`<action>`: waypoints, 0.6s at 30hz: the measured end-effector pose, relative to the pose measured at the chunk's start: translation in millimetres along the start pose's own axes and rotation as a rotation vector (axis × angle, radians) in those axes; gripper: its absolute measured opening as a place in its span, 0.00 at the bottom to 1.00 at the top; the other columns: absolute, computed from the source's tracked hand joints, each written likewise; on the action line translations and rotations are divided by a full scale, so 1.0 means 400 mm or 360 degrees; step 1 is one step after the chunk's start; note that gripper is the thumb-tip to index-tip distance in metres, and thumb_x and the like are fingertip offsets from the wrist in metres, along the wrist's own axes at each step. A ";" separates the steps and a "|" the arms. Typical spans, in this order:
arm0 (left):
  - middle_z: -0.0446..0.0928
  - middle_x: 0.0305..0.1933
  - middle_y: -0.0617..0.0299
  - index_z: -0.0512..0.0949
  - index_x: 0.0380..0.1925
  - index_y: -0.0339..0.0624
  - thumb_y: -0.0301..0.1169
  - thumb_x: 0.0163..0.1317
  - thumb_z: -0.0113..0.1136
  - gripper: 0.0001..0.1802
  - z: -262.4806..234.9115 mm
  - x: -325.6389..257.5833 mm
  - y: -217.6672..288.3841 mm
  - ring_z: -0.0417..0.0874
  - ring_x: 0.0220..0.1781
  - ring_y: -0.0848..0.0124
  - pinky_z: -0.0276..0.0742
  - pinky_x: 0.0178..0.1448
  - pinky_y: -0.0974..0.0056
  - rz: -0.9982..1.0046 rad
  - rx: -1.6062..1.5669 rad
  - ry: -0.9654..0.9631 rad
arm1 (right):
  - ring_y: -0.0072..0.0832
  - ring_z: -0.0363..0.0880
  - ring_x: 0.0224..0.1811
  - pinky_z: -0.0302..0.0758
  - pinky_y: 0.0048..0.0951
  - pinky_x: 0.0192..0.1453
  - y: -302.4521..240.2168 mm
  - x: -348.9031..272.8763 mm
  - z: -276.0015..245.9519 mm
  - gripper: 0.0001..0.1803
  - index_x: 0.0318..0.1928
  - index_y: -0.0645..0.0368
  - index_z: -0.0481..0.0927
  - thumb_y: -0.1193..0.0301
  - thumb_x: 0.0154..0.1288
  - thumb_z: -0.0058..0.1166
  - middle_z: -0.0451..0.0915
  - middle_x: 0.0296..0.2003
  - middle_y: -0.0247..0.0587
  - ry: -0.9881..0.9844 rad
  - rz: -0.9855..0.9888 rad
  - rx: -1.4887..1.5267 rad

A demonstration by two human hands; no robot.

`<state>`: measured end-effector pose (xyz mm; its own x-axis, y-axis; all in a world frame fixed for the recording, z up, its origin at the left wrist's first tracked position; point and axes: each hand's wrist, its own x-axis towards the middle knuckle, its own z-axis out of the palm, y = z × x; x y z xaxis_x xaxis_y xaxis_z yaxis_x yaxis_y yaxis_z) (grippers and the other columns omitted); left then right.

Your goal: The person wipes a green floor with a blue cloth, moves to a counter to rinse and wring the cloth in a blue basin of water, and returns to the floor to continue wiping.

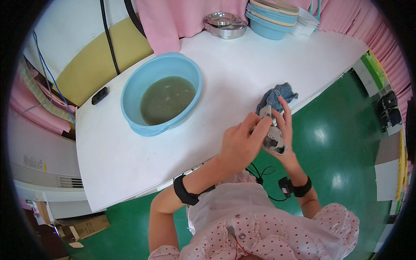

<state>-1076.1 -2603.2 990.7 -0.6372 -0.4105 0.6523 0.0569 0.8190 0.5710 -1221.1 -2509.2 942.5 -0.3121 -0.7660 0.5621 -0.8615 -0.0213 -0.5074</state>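
Both hands meet over the desk's (242, 73) near edge, at about four o'clock from the basin (161, 93). Between them is a small grey item (272, 138), too blurred and too covered to name; it looks like a worn, dirty thing with a pale upper end.

The right hand (284, 130) cradles it from the three o'clock side, palm turned inward, fingers (287, 113) standing up toward twelve o'clock, so the grip is a loose cup around the item's far side. The left hand (240, 143) comes in from nine o'clock, its fingers (260, 125) curled and pressed onto the item's upper end; whether they pinch it or only rub against it cannot be told.

The item's long axis runs roughly from eleven o'clock down to five o'clock, along the right palm. The upper end points at a crumpled blue cloth (277, 96), which lies on the desk just beyond the fingertips, near but seemingly apart from them.

The basin holds murky greenish water and sits well apart, toward ten o'clock from the hands; the left hand is the nearer of the two to it.
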 end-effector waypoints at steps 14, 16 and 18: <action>0.76 0.31 0.60 0.73 0.37 0.46 0.27 0.46 0.63 0.16 0.035 0.024 -0.025 0.78 0.26 0.59 0.74 0.29 0.61 -0.0186 0.0152 -0.0220 | 0.16 0.73 0.37 0.70 0.18 0.41 0.063 -0.028 -0.104 0.11 0.41 0.64 0.77 0.81 0.55 0.53 0.77 0.36 0.31 -0.0091 0.0704 0.1084; 0.76 0.30 0.60 0.73 0.36 0.46 0.28 0.45 0.63 0.15 0.054 0.012 -0.038 0.78 0.27 0.59 0.74 0.30 0.60 -0.0142 0.0168 -0.0299 | 0.16 0.73 0.39 0.69 0.17 0.42 0.069 -0.020 -0.142 0.12 0.41 0.64 0.76 0.85 0.54 0.49 0.77 0.36 0.32 -0.0021 0.0613 0.1027; 0.75 0.30 0.59 0.73 0.33 0.44 0.28 0.44 0.63 0.14 0.065 0.003 -0.042 0.78 0.31 0.59 0.74 0.33 0.57 -0.0164 0.0168 -0.0507 | 0.17 0.70 0.37 0.66 0.16 0.40 0.075 -0.017 -0.174 0.12 0.38 0.64 0.74 0.82 0.49 0.49 0.74 0.34 0.32 -0.0221 0.0544 0.0899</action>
<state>-1098.1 -2607.1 969.0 -0.8442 -0.3612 0.3960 -0.0894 0.8234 0.5603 -1272.6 -2459.9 968.8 -0.4428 -0.8642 0.2392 -0.3701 -0.0668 -0.9266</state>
